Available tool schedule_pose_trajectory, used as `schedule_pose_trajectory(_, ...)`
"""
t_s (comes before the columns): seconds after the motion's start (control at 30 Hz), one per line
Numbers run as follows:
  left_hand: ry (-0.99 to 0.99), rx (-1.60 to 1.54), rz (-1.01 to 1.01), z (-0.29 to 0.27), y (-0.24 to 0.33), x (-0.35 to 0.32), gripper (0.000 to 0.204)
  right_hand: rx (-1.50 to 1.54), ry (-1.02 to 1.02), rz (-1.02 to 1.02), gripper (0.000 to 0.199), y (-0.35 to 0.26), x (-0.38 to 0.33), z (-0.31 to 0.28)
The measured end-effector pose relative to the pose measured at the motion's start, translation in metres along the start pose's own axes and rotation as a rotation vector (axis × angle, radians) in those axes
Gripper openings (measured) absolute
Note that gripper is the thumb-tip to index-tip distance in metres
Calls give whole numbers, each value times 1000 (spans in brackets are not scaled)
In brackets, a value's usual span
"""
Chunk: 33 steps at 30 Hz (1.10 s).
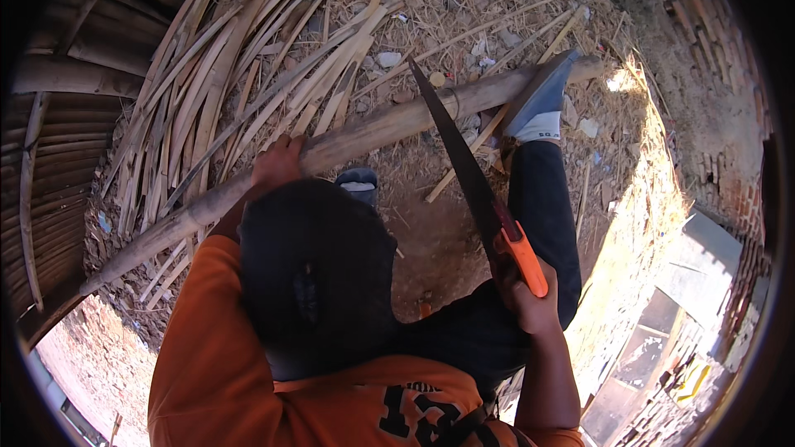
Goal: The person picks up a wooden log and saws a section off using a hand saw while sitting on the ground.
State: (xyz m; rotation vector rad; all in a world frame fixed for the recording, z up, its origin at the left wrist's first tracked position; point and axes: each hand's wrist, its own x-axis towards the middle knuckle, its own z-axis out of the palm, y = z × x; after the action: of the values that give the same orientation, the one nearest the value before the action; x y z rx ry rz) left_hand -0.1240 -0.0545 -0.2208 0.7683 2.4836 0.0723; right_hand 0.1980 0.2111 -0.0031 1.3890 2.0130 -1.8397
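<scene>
A long wooden pole (pixel 373 133) lies slantwise across the ground, from near left to far right. My left hand (pixel 277 162) rests on the pole's left part, its fingers curled over the wood. In my right hand (pixel 532 298) is a handsaw (pixel 460 153), gripped by its orange handle. The dark blade points away from me and crosses over the pole, its tip past the far side. Whether the teeth touch the wood I cannot tell. A blue-and-white shoe (pixel 542 103) on my right foot presses on the pole beyond the blade.
Split bamboo strips (pixel 199 99) lie piled at the far left, with loose ones nearer the pole. Straw and rubble litter the ground. A slatted wall (pixel 62 199) stands left, a brick wall (pixel 704 58) right. My bent dark-clothed leg (pixel 319 273) hides part of the ground.
</scene>
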Motion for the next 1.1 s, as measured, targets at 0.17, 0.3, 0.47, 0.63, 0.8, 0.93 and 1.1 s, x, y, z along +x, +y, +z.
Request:
schedule_pose_trajectory(0.17, 25, -20, 14, 6, 3, 3, 72, 7, -58, -35, 12, 1, 71, 12)
schedule_pose_trajectory(0.3, 6, -29, 1, 15, -7, 11, 66, 56, -88, -42, 11, 11, 49, -1)
schedule_pose_trajectory(0.47, 39, 8, -3, 12, -4, -4, 62, 72, -3, -33, 17, 0, -6, -16)
schedule_pose_trajectory(0.63, 62, -47, -33, 21, -11, 8, 63, 60, -118, -4, 13, -14, 46, -13)
schedule_pose_trajectory(0.8, 34, -22, 7, 15, -5, 8, 67, -86, -48, -84, 14, 8, 58, 13)
schedule_pose_trajectory(0.93, -43, 16, -32, 11, -7, 9, 70, 114, -65, -36, 16, 20, 1, -13)
schedule_pose_trajectory(1.1, 2, 27, -55, 19, -7, 3, 73, 113, -59, -17, 14, 9, 27, -3)
